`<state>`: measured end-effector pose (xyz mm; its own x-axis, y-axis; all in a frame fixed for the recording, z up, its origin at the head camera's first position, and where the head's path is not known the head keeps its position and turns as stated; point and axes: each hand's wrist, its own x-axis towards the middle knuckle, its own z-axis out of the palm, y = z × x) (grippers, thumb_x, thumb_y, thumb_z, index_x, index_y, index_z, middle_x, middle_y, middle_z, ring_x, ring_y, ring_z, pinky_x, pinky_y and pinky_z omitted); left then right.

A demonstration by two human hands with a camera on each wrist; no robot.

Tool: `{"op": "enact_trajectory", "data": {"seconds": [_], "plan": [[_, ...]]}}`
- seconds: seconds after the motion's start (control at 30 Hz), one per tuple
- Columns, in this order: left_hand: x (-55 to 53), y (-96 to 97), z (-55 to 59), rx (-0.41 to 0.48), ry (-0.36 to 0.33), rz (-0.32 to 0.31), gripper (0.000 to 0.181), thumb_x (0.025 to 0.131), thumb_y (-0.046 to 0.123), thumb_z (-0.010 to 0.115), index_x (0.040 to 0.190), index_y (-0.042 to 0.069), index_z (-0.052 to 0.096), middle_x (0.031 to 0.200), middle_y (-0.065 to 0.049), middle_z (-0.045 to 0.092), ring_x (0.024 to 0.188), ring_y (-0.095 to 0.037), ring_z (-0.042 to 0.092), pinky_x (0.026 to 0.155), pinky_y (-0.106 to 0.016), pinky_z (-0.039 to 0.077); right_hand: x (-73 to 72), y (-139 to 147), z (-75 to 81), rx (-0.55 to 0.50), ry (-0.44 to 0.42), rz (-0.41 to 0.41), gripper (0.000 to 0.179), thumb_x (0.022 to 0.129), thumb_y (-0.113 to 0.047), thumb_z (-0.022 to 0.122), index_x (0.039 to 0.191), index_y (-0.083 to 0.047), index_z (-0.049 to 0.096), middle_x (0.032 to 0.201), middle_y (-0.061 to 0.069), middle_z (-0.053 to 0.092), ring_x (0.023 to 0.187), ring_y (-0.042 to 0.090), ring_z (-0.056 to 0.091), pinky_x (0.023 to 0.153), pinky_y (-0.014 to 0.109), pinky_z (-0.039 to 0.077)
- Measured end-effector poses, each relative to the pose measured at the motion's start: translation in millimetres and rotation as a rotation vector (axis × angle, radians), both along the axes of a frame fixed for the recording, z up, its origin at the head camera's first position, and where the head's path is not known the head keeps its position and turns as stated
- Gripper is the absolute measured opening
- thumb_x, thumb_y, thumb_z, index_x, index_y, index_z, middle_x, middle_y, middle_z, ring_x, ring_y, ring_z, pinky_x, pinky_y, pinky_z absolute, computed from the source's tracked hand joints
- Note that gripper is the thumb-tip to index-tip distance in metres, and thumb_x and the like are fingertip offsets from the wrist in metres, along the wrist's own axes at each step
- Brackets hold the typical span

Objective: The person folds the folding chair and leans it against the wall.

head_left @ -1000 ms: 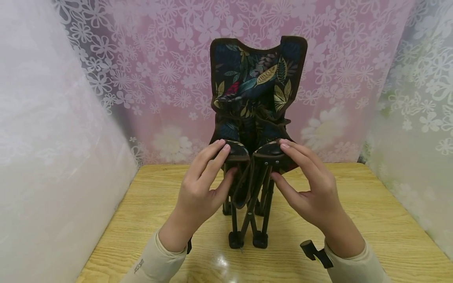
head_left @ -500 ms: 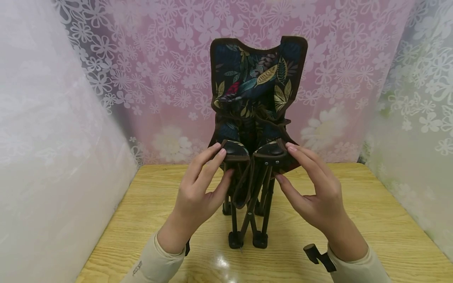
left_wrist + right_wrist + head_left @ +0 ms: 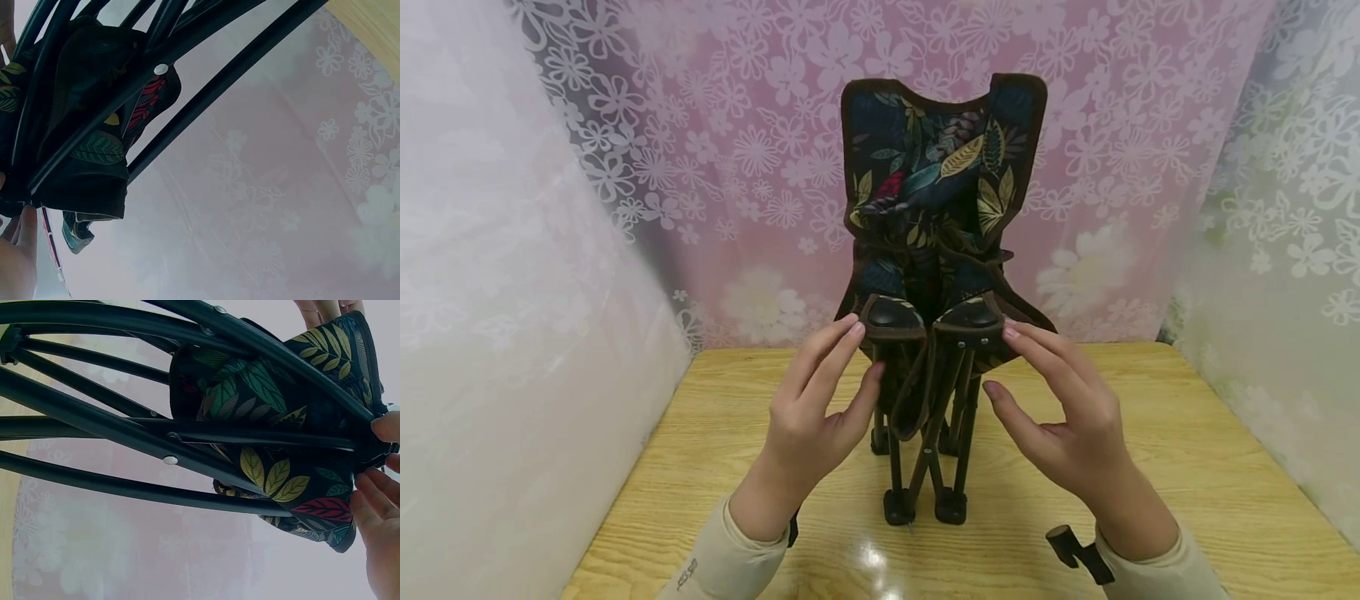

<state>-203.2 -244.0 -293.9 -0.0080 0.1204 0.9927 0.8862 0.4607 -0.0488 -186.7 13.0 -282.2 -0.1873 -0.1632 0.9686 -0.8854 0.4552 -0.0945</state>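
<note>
A small folding chair (image 3: 951, 175) with dark leaf-print fabric and brown edging stands half folded in the head view, its crossed legs (image 3: 928, 452) close together. My left hand (image 3: 805, 425) is at the outer edge of the left armrest end (image 3: 891, 312), fingers extended and thumb lower, beside the frame. My right hand (image 3: 1071, 421) has its fingertips at the right armrest end (image 3: 967, 312), with the thumb held away below. Neither hand grips the chair. From below, the right wrist view shows the leaf fabric (image 3: 275, 478) and riveted black tubes (image 3: 94, 412).
The chair's black feet (image 3: 951, 507) stand on a wood-grain table (image 3: 737, 467). A pink floral curtain (image 3: 737, 167) hangs behind, with a whitish sheet (image 3: 535, 333) on the left and a pale floral one (image 3: 1292, 333) on the right.
Both hands have drawn outward, from the tops of the armrest ends to their outer edges, and the fingers have loosened. The chair looks nearly unchanged.
</note>
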Motion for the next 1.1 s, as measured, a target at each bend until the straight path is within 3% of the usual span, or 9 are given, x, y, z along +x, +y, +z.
{"op": "enact_trajectory", "data": {"seconds": [0.17, 0.53, 0.77, 1.1], "plan": [[0.3, -0.3, -2.9, 0.008, 0.0, -0.004, 0.038, 0.096, 0.002, 0.075, 0.126, -0.019, 0.064, 0.119, -0.029, 0.069, 0.099, -0.036, 0.073, 0.095, -0.033, 0.064, 0.3, 1.6, -5.7, 0.015, -0.014, -0.006, 0.05, 0.104, -0.035, 0.07, 0.119, 0.012, 0.073, 0.117, 0.029, 0.073, 0.114, 0.028, 0.072, 0.11, 0.02, 0.052], [0.5, 0.0, -14.5, -0.015, -0.033, 0.009, 0.035, 0.097, 0.003, 0.073, 0.125, -0.017, 0.066, 0.117, -0.026, 0.07, 0.098, -0.033, 0.073, 0.084, -0.035, 0.064, -0.7, 2.9, -11.7, 0.018, -0.015, 0.032, 0.05, 0.104, -0.033, 0.071, 0.119, 0.015, 0.072, 0.111, 0.034, 0.072, 0.112, 0.016, 0.071, 0.106, 0.016, 0.053], [1.2, 0.1, -21.0, -0.051, -0.058, 0.017, 0.029, 0.098, 0.005, 0.072, 0.119, -0.014, 0.069, 0.115, -0.023, 0.071, 0.104, -0.034, 0.073, 0.094, -0.035, 0.064, -1.5, 4.9, -21.1, 0.055, -0.058, 0.03, 0.05, 0.104, -0.035, 0.07, 0.118, 0.013, 0.073, 0.113, 0.031, 0.073, 0.121, 0.015, 0.069, 0.111, 0.02, 0.051], [0.6, -2.6, -28.7, -0.11, -0.12, -0.019, 0.023, 0.096, 0.005, 0.075, 0.114, -0.009, 0.074, 0.114, -0.022, 0.072, 0.102, -0.031, 0.075, 0.089, -0.036, 0.065, -3.3, 4.0, -28.3, 0.078, -0.089, 0.054, 0.047, 0.104, -0.033, 0.071, 0.116, 0.013, 0.074, 0.114, 0.029, 0.073, 0.117, 0.015, 0.071, 0.111, 0.018, 0.051]]}}
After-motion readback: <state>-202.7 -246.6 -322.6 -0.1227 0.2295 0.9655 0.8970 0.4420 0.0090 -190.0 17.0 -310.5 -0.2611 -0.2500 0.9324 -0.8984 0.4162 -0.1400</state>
